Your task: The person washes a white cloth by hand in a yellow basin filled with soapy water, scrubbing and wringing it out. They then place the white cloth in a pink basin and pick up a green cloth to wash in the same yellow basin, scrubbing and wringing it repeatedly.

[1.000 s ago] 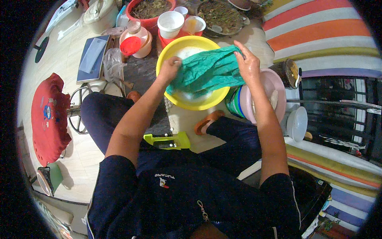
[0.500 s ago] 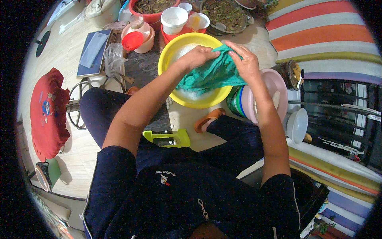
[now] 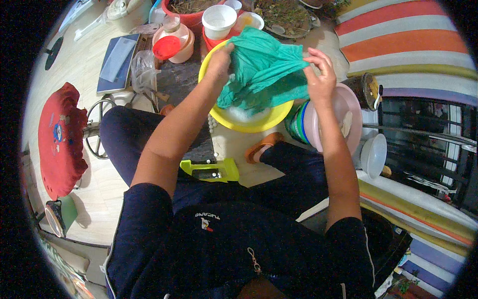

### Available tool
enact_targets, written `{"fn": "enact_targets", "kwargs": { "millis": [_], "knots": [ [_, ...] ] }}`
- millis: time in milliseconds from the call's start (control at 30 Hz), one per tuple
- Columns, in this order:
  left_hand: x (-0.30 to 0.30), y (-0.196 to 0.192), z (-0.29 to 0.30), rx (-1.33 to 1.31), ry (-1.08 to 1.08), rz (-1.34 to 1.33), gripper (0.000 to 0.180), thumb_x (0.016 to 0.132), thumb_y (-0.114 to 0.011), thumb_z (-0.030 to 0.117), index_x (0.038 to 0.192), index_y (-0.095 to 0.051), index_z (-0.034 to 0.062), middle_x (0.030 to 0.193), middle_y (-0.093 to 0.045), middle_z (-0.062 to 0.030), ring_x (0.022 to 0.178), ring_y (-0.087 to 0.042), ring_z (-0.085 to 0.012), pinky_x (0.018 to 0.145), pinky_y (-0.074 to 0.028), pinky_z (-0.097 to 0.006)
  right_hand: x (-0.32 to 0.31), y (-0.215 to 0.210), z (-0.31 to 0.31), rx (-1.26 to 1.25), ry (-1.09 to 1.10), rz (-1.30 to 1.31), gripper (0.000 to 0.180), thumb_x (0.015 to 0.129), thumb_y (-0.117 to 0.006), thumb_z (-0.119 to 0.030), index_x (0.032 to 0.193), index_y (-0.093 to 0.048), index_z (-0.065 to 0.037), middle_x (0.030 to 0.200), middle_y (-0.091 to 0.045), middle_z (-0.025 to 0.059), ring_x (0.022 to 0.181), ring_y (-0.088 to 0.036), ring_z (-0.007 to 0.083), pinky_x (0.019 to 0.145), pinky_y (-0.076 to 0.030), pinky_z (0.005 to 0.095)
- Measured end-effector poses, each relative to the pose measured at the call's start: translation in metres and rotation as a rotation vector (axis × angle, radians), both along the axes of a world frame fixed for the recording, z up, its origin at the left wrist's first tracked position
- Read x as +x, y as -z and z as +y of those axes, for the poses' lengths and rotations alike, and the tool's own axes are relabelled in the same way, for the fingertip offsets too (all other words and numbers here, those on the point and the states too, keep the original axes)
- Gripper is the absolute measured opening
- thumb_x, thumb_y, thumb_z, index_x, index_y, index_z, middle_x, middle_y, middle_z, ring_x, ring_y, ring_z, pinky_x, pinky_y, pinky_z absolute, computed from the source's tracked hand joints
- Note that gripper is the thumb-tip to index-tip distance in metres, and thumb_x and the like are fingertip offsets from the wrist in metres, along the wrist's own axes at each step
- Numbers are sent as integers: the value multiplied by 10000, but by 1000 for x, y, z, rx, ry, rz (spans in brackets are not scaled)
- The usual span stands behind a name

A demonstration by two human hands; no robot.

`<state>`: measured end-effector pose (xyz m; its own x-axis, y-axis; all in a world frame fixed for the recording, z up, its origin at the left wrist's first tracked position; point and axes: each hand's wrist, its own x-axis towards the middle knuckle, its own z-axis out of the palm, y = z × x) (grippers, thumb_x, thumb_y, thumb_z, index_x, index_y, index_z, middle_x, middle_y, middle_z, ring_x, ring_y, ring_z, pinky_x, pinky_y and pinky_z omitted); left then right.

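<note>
Both my hands hold a wet green cloth [image 3: 266, 67] stretched out above a yellow basin [image 3: 269, 122]. My left hand [image 3: 219, 62] grips its left edge with the fingers closed. At the right edge, my right hand [image 3: 321, 74] pinches the fabric between thumb and fingers. The lower folds of the cloth hang down into the basin, where white suds [image 3: 244, 115] show near the front rim. Most of the basin's inside is hidden behind the cloth. Whether the cloth is a garment, I cannot tell.
A pink basin [image 3: 354, 122] stands on green and blue tubs at the right, beside a white bowl [image 3: 373, 155]. White containers [image 3: 219, 20] and a pink bucket [image 3: 184, 47] stand behind. A yellow-green tray [image 3: 226, 172] lies near my knees. A red-covered stool [image 3: 59, 142] is at the left.
My hands have moved apart, the left one leftward and the right one slightly right and down. The cloth, bunched before, is now spread wider and raised over the basin's far rim.
</note>
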<state>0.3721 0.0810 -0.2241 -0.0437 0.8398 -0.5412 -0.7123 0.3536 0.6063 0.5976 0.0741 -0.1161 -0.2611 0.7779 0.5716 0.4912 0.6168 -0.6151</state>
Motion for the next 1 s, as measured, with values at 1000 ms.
{"fn": "enact_targets", "kwargs": {
  "millis": [1000],
  "knots": [
    [-53,54,-40,312,866,1837,220,793,-468,216,918,-617,113,844,-620,-174,789,-614,-335,686,-491,-433,86,-239,94,-674,-718,1108,279,841,-281,-88,993,-444,80,1043,-486,226,1000,-471,314,920,-346,446]
  ]
}}
